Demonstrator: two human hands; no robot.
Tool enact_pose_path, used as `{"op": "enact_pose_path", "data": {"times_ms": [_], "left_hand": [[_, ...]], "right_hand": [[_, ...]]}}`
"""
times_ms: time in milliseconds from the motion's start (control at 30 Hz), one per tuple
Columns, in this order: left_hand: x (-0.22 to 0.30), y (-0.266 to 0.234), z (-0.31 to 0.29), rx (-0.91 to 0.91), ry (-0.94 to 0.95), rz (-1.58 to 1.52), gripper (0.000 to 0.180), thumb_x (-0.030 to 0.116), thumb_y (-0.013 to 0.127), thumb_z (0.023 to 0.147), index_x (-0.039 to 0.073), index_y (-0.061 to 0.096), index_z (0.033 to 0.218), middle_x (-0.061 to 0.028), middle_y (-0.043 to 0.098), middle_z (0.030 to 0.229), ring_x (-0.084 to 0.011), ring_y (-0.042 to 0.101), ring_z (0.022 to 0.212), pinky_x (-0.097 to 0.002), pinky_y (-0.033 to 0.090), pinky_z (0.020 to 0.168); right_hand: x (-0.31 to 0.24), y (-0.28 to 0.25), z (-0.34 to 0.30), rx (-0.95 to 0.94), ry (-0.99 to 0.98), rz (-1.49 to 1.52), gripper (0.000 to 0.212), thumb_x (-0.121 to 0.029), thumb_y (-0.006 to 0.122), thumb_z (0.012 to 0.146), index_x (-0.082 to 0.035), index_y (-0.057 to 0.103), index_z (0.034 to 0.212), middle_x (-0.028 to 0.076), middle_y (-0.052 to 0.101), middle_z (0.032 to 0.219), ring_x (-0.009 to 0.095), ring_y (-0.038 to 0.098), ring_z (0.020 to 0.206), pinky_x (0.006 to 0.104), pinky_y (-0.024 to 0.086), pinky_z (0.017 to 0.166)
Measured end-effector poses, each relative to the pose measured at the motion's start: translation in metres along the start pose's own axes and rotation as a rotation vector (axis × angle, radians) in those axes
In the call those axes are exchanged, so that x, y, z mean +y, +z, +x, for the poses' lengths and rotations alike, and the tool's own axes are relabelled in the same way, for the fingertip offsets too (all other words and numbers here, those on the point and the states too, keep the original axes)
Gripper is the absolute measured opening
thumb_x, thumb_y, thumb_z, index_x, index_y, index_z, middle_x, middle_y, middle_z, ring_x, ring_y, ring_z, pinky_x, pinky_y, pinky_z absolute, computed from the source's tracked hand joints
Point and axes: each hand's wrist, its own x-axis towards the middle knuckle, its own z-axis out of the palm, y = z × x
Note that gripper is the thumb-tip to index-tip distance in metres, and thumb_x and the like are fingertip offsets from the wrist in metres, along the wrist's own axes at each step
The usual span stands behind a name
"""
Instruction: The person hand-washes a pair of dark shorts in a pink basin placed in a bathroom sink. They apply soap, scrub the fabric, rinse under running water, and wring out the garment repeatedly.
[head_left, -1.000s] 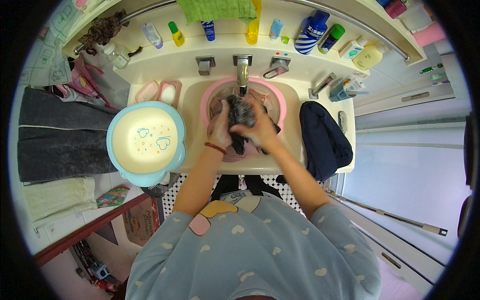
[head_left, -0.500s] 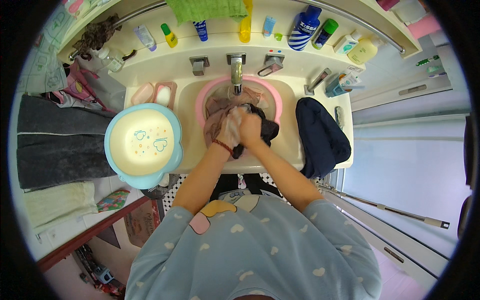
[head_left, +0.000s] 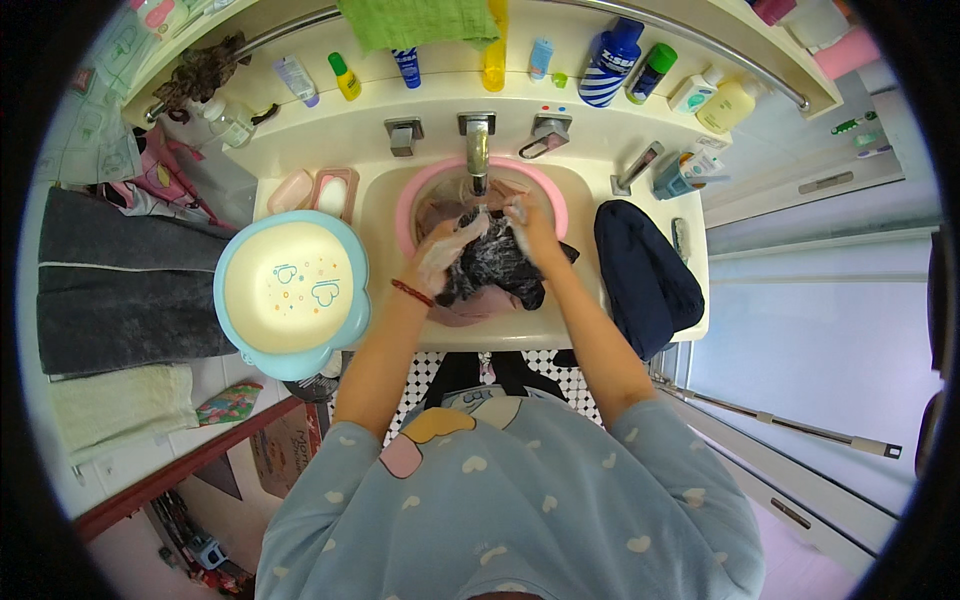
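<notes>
A wet, dark cloth [head_left: 495, 265] streaked with white foam is spread between my two hands, over a pink basin [head_left: 404, 205] in the sink. My left hand [head_left: 446, 252], foamy and with a red braided band at its wrist, grips the cloth's left side. On the other side, my right hand [head_left: 535, 235] pinches its upper right part, foam on the fingers. Paler mauve-pink fabric [head_left: 478, 306] lies beneath the dark cloth and hangs over the basin's near edge. More of that fabric sits in the basin under the tap [head_left: 478, 150].
A blue-rimmed basin [head_left: 222, 290] stands left of the sink, near a soap dish [head_left: 334, 190]. To the right lie a folded navy garment [head_left: 640, 275] and a brush [head_left: 681, 240]. Bottles and tubes, including a blue-and-white can [head_left: 610, 65], line the back ledge.
My hands were pressed together over the bunched cloth. They have now moved apart, and the dark cloth is spread open between them with foam showing on it.
</notes>
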Motion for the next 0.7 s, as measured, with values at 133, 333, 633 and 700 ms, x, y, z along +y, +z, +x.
{"op": "enact_pose_path", "data": {"times_ms": [133, 333, 633, 700], "left_hand": [[0.034, -0.01, -0.007, -0.251, -0.012, 0.217, 0.041, 0.008, 0.07, 0.067, 0.0, 0.056, 0.105, -0.0007, 0.059, 0.095, -0.0097, 0.054, 0.083, -0.0253, 0.043, 0.079], [0.01, -0.038, 0.012, -0.087, 0.13, 0.751, 0.047, 0.015, 0.071, 0.067, -0.004, 0.054, 0.106, -0.0086, 0.06, 0.097, -0.0171, 0.058, 0.085, -0.0273, 0.045, 0.077], [-0.039, -0.019, 0.007, -0.032, 0.0, -0.778, 0.035, 0.029, 0.042, 0.092, 0.005, 0.047, 0.117, -0.008, 0.053, 0.111, -0.0208, 0.049, 0.106, -0.0319, 0.041, 0.088], [-0.121, -0.054, 0.033, -0.312, 0.118, -0.986, 0.034, 0.033, 0.039, 0.093, 0.008, 0.049, 0.113, -0.0049, 0.054, 0.105, -0.0187, 0.051, 0.101, -0.03, 0.043, 0.084]], "right_hand": [[-0.042, -0.03, -0.024, -0.357, -0.089, 0.397, 0.055, -0.028, 0.065, 0.077, -0.005, 0.045, 0.123, 0.016, 0.053, 0.115, 0.023, 0.048, 0.11, 0.0319, 0.034, 0.094], [-0.031, -0.059, -0.01, -0.333, 0.048, 0.564, 0.037, -0.014, 0.065, 0.075, 0.003, 0.055, 0.107, 0.01, 0.064, 0.088, 0.016, 0.06, 0.076, 0.0261, 0.048, 0.068], [-0.058, -0.015, -0.042, 0.177, -0.391, 0.247, 0.043, 0.001, 0.053, 0.066, -0.005, 0.045, 0.109, 0.012, 0.056, 0.093, 0.025, 0.057, 0.082, 0.0335, 0.046, 0.077], [-0.109, 0.0, -0.071, -0.057, -0.518, 0.199, 0.041, -0.005, 0.056, 0.065, -0.007, 0.047, 0.105, 0.017, 0.056, 0.092, 0.032, 0.057, 0.083, 0.0367, 0.045, 0.078]]}}
